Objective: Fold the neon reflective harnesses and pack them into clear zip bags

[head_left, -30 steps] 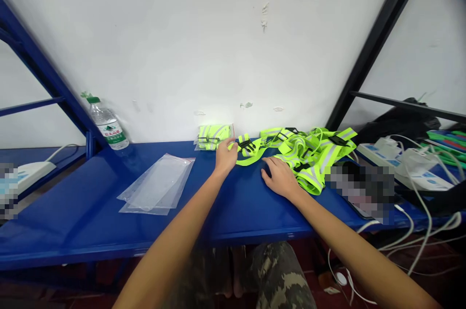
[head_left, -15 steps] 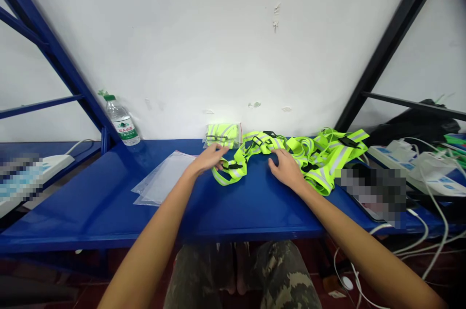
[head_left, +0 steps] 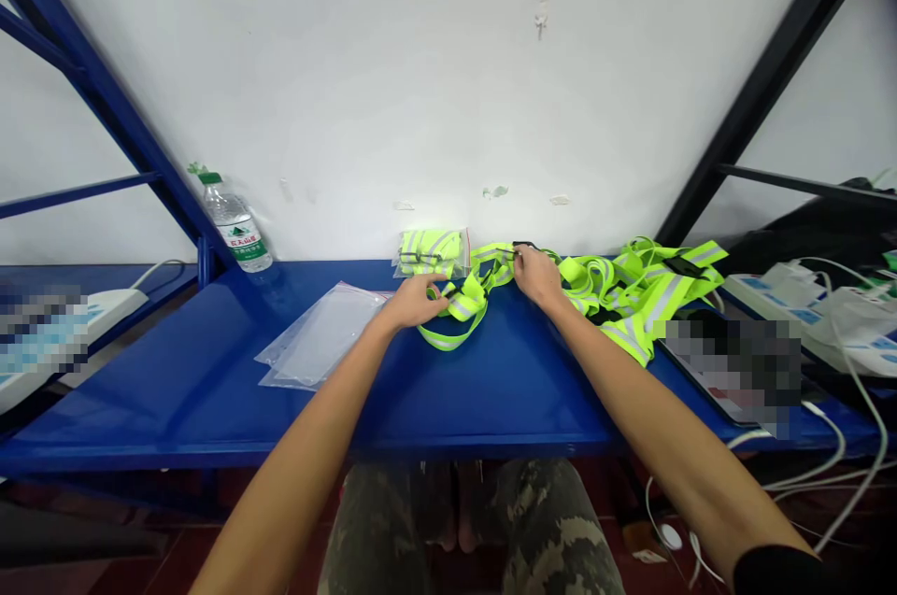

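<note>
My left hand [head_left: 419,301] pinches the left end of a neon yellow reflective strap [head_left: 468,305], by a black buckle. Its loop hangs toward the front on the blue table [head_left: 462,399]. Farther right, my right hand [head_left: 536,273] is closed on the same strap near a black clip at the back. More tangled yellow straps [head_left: 655,296] with grey stripes lie to the right, partly behind my right forearm. A folded yellow strap in a clear bag [head_left: 431,249] rests against the wall, just behind my left hand.
Flat clear plastic bags [head_left: 326,333] lie left of my left hand. A water bottle [head_left: 239,226] stands at the back left. At the right are a phone [head_left: 729,366], partly blurred out, white cables and a power strip [head_left: 771,296].
My right hand has moved back and left and closed on the strap by the clip. My left hand has closed on the strap's left end. The view has shifted slightly.
</note>
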A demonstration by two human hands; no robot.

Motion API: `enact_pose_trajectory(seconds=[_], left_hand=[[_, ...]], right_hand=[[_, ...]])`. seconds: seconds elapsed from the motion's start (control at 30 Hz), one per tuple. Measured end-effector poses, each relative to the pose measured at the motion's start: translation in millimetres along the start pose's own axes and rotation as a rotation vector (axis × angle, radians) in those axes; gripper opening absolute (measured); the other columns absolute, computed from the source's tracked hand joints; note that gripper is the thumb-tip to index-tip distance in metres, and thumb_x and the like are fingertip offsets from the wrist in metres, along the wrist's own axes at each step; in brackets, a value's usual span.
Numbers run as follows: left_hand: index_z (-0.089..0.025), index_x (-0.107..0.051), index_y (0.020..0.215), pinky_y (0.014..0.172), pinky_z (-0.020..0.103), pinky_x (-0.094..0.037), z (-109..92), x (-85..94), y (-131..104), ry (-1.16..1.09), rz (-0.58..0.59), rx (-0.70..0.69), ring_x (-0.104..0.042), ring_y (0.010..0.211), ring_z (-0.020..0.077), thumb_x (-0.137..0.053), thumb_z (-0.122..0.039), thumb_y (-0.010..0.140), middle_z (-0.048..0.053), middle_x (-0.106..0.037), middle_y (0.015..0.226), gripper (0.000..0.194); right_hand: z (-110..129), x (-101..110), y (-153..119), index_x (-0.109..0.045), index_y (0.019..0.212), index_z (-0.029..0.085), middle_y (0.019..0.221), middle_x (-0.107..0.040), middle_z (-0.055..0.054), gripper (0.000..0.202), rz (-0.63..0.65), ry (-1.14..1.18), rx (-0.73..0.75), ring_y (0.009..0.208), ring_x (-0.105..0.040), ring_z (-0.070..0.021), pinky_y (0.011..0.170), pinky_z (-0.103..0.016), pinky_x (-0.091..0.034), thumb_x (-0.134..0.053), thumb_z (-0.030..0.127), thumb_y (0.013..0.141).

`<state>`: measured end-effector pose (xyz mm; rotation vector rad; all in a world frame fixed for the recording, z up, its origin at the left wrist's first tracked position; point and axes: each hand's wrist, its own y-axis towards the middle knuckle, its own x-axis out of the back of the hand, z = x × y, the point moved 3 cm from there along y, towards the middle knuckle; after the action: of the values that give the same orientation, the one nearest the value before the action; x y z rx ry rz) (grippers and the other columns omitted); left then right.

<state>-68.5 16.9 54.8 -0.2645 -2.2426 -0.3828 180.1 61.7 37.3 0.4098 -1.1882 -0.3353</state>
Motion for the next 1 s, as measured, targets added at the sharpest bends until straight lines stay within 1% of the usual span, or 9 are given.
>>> enact_pose_trajectory(seconds=[0.13, 0.23, 0.33, 0.43, 0.5, 0.67, 0.8, 0.9, 1.0], left_hand=[[-0.011, -0.057, 0.129, 0.081, 0.029, -0.05, 5.1, 7.6, 3.9, -0.046, -0.307, 0.061, -0.062, 0.073, 0.0164, -0.052, -0.023, 0.079, 0.004, -0.067, 0.088, 0.052], [-0.008, -0.055, 0.13, 0.093, 0.034, -0.048, 7.6, 15.8, 2.7, -0.003, -0.592, 0.024, -0.061, 0.096, 0.022, -0.045, -0.02, 0.085, 0.012, -0.064, 0.099, 0.048], [-0.007, -0.048, 0.137, 0.103, 0.039, -0.041, 13.0, 20.4, 0.5, 0.014, -0.777, -0.001, -0.055, 0.114, 0.0256, -0.04, -0.02, 0.088, 0.018, -0.06, 0.114, 0.051], [-0.007, -0.033, 0.147, 0.104, 0.039, -0.041, 19.5, 20.4, 0.3, -0.049, -0.823, 0.011, -0.055, 0.116, 0.0256, -0.039, -0.021, 0.09, 0.019, -0.06, 0.122, 0.059], [-0.007, -0.03, 0.148, 0.104, 0.04, -0.041, 20.1, 19.9, 0.2, -0.042, -0.823, 0.002, -0.055, 0.116, 0.0265, -0.038, -0.022, 0.091, 0.019, -0.06, 0.123, 0.06], [-0.008, -0.038, 0.145, 0.103, 0.038, -0.041, 6.4, 24.5, -4.5, 0.063, -0.886, -0.135, -0.055, 0.109, 0.0236, -0.036, -0.017, 0.091, 0.017, -0.058, 0.112, 0.055], [-0.011, -0.036, 0.147, 0.103, 0.036, -0.041, -7.0, 35.3, -6.2, 0.072, -1.005, -0.21, -0.053, 0.108, 0.021, -0.038, -0.013, 0.089, 0.014, -0.054, 0.11, 0.058], [-0.017, -0.037, 0.147, 0.103, 0.035, -0.041, -12.9, 48.3, -2.9, 0.053, -1.1, -0.224, -0.053, 0.107, 0.0196, -0.043, -0.008, 0.083, 0.011, -0.051, 0.109, 0.064], [-0.019, -0.045, 0.142, 0.1, 0.033, -0.043, -15.5, 66.0, 3.7, 0.046, -1.106, -0.242, -0.054, 0.105, 0.0195, -0.052, -0.005, 0.075, 0.009, -0.05, 0.106, 0.069]], right_hand=[[-20.3, 11.1, 14.0, -0.052, 0.121, 0.015, 0.093, -0.07, -0.016, 0.035, -0.061, 0.125, -0.146, 0.089, -0.065, -0.0299, 0.08, -0.04, -0.048, -0.033, 0.025, 0.093], [-38.6, 22.9, 27.0, -0.045, 0.116, 0.017, 0.089, -0.069, -0.01, 0.027, -0.191, 0.442, -0.252, 0.086, -0.066, -0.0242, 0.078, -0.035, -0.05, -0.035, 0.026, 0.093], [-47.7, 36.3, 40.2, -0.039, 0.109, 0.022, 0.091, -0.066, -0.004, 0.019, -0.286, 0.808, -0.307, 0.075, -0.066, -0.0169, 0.068, -0.03, -0.053, -0.037, 0.031, 0.092], [-45.6, 51.0, 51.4, -0.035, 0.103, 0.026, 0.091, -0.063, 0.0, 0.018, -0.299, 1.119, -0.331, 0.067, -0.065, -0.0116, 0.061, -0.026, -0.054, -0.041, 0.038, 0.092], [-41.0, 63.3, 58.1, -0.034, 0.1, 0.027, 0.09, -0.062, 0.001, 0.019, -0.321, 1.204, -0.307, 0.067, -0.065, -0.0112, 0.06, -0.026, -0.055, -0.043, 0.041, 0.092], [-25.8, 100.5, 73.6, -0.04, 0.097, 0.025, 0.092, -0.06, 0.001, 0.015, -0.41, 1.141, -0.163, 0.09, -0.065, -0.0141, 0.067, -0.028, -0.057, -0.05, 0.034, 0.09], [-3.6, 129.9, 78.4, -0.048, 0.102, 0.02, 0.102, -0.06, -0.002, 0.024, -0.362, 1.095, -0.048, 0.101, -0.061, -0.0153, 0.078, -0.031, -0.057, -0.059, 0.016, 0.081], [7.9, 148.3, 82.3, -0.042, 0.116, 0.019, 0.12, -0.057, -0.008, 0.044, -0.344, 1.114, 0.043, 0.105, -0.06, -0.0151, 0.081, -0.031, -0.056, -0.058, 0.006, 0.078], [-1.3, 163.4, 94.9, -0.033, 0.126, 0.019, 0.132, -0.05, -0.014, 0.054, -0.453, 1.051, 0.078, 0.108, -0.061, -0.016, 0.079, -0.029, -0.056, -0.053, 0.0, 0.079]])
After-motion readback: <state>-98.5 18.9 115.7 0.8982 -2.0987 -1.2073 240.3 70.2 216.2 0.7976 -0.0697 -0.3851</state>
